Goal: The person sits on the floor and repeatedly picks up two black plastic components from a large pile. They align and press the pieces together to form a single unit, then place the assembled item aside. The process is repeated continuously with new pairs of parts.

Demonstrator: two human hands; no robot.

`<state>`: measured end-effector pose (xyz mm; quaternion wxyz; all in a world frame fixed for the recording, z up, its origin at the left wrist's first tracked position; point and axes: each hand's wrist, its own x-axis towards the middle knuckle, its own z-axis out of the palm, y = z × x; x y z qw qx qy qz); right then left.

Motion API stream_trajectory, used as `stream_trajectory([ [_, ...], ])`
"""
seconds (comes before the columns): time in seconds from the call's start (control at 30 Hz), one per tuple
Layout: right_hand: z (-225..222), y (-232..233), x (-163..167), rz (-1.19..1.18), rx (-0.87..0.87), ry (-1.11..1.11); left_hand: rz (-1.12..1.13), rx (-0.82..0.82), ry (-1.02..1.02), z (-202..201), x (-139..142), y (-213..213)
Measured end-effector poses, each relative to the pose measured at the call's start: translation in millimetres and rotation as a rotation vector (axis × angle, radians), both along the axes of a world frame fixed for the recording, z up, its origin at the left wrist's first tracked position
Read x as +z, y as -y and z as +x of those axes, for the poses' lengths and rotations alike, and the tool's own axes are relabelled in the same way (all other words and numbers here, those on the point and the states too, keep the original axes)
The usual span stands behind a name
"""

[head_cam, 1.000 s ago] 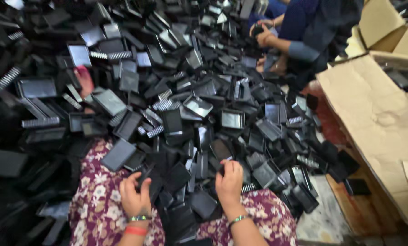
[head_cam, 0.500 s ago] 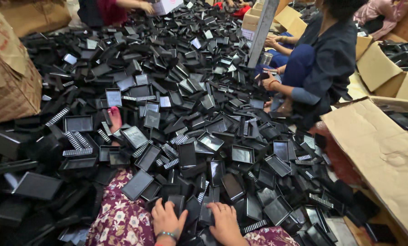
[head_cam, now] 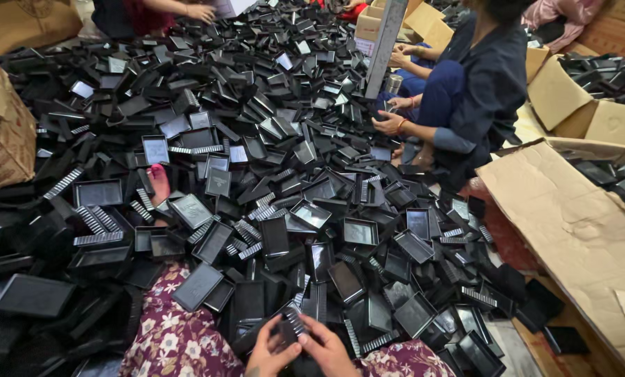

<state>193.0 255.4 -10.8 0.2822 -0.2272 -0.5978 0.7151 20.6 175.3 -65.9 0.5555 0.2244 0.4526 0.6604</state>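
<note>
Both of the person's hands show at the bottom edge of the head view, close together and just in front of the lap, with only the hands and the start of the wrists in sight. The left hand (head_cam: 274,356) is raised with its palm turned inward, thumb and fingers curled forward and pinched toward the other hand. The right hand (head_cam: 330,352) lies just beside it, knuckles up, fingers bent and pointing to the left so that the fingertips of the two hands meet or nearly meet.
</note>
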Motion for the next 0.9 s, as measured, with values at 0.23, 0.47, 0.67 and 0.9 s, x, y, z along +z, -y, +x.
stream_trajectory([
  [0.23, -5, 7, 6, 0.12, 0.125, 0.249, -0.217, 0.254, 0.286, -14, -16, -7],
  [0.47, -15, 1, -15, 0.32, 0.107, 0.62, 0.222, 0.262, -0.111, -34, -36, -23],
  [0.67, -10, 1, -37, 0.298, 0.258, 0.371, -0.15, 0.32, -0.524, -60, -34, -6],
  [0.9, 10, 10, 6, -0.047, 0.01, 0.46, -0.034, 0.388, -0.542, -45, 17, 17],
])
